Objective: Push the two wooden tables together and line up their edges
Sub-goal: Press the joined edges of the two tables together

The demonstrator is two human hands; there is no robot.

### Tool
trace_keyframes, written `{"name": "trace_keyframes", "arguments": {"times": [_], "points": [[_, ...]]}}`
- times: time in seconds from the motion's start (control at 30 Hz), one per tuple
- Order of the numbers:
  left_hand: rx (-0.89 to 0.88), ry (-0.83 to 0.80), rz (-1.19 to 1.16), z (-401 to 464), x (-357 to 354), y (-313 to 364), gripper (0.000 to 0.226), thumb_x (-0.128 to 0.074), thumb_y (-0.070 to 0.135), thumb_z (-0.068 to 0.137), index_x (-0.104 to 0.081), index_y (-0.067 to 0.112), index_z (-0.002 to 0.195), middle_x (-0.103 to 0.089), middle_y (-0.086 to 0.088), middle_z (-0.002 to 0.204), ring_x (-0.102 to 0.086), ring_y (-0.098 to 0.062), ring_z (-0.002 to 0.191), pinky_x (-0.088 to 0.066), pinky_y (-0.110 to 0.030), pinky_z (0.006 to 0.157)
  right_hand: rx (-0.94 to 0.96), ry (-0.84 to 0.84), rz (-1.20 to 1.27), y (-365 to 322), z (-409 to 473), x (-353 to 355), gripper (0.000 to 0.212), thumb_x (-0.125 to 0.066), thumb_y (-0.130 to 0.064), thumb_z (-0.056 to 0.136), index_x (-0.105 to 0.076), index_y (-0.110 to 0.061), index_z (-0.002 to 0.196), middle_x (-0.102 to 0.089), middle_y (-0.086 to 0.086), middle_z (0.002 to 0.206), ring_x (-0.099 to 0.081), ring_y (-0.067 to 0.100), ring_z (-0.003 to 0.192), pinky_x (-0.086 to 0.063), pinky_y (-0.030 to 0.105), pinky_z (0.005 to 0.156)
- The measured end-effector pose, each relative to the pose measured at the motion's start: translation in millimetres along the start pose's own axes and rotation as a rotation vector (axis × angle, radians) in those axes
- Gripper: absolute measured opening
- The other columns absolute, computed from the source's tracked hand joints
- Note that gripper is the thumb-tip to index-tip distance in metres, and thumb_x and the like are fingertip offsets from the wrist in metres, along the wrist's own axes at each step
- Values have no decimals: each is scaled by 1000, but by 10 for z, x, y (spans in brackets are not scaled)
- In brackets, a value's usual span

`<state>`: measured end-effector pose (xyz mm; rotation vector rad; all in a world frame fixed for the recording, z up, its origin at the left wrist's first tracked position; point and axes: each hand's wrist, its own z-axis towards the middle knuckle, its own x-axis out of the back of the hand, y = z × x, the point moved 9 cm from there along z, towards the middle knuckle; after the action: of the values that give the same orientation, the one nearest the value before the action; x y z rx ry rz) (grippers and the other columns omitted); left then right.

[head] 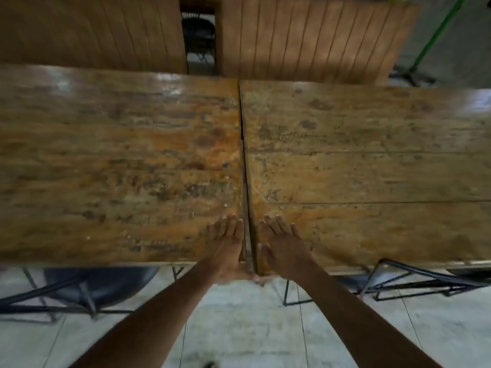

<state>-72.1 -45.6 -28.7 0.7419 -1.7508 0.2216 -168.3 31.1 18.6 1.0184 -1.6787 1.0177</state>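
Note:
Two worn wooden tables stand side by side, the left table (pixel 119 160) and the right table (pixel 372 160), with only a thin dark seam between them. The near edge of the right table sits slightly lower in the frame than that of the left. My left hand (pixel 228 245) lies flat on the near right corner of the left table, fingers forward and thumb over the near edge. My right hand (pixel 281 248) rests flat on the near left corner of the right table, just across the seam. Neither hand holds anything.
Black metal table legs (pixel 393 285) and a dark chair seat (pixel 101 282) show under the near edges. Two more slatted wooden tables (pixel 305 38) stand beyond, with a black chair (pixel 199 35) in the gap between them. A green pole (pixel 435 33) leans at the far right. Pale tiled floor is below.

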Motion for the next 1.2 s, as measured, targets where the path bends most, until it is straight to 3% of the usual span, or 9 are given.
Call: {"name": "trace_keyframes", "arguments": {"times": [0.13,0.27,0.37,0.47,0.7,0.83,1.07,1.2], "points": [[48,94,31,-15,-138,45,166,-36,108,38,12,0,154,23,-23,162,28,-41,147,10,-65,117,52,30,-22,53,46,-392,60,-28,-38,104,-13,-20,160,-7,-2,169,3,21,155,-2,48,125],[65,218,16,-10,-154,89,163,-38,108,42,3,-2,155,11,-24,165,20,-39,150,4,-65,119,91,206,-27,66,53,-553,58,-24,-37,106,-15,-18,159,-8,-1,168,3,23,155,-1,51,124],[56,223,12,-4,-156,77,161,-38,107,44,2,-2,155,10,-22,166,17,-36,152,1,-62,121,96,265,-60,84,100,-563,57,-21,-37,105,-19,-17,159,-14,0,168,-4,23,155,-5,54,124],[44,221,8,-11,-167,71,158,-38,106,45,2,0,155,11,-20,166,19,-33,152,3,-58,122,116,260,-89,83,142,-612,58,-18,-37,105,-16,-16,159,-12,1,168,-3,24,155,-8,56,123],[22,323,-121,-34,-101,29,135,-60,87,64,-7,5,157,0,-13,168,11,-26,154,8,-49,124,130,232,-44,26,323,-557,59,-13,-37,105,-11,-16,159,-8,1,169,2,25,155,-3,55,124],[9,383,-203,-23,-60,-10,128,-48,89,64,-20,5,155,-13,-13,165,-1,-27,154,3,-49,125,117,244,-36,13,437,-540,59,-13,-37,105,-13,-16,159,-9,1,169,1,25,155,-4,54,124],[-12,419,-203,-28,-67,-20,123,-42,87,67,-23,3,154,-16,-13,164,-3,-28,154,4,-48,124,115,247,-47,24,466,-564,59,-11,-38,104,-11,-16,159,-8,2,169,1,26,155,-4,55,124],[-11,396,-190,3,-98,-34,124,-60,82,67,-19,5,155,-15,-13,166,0,-27,154,6,-48,124,113,228,-53,9,473,-568,60,-10,-38,104,-9,-17,160,-6,2,169,1,26,155,-4,55,123]]}}
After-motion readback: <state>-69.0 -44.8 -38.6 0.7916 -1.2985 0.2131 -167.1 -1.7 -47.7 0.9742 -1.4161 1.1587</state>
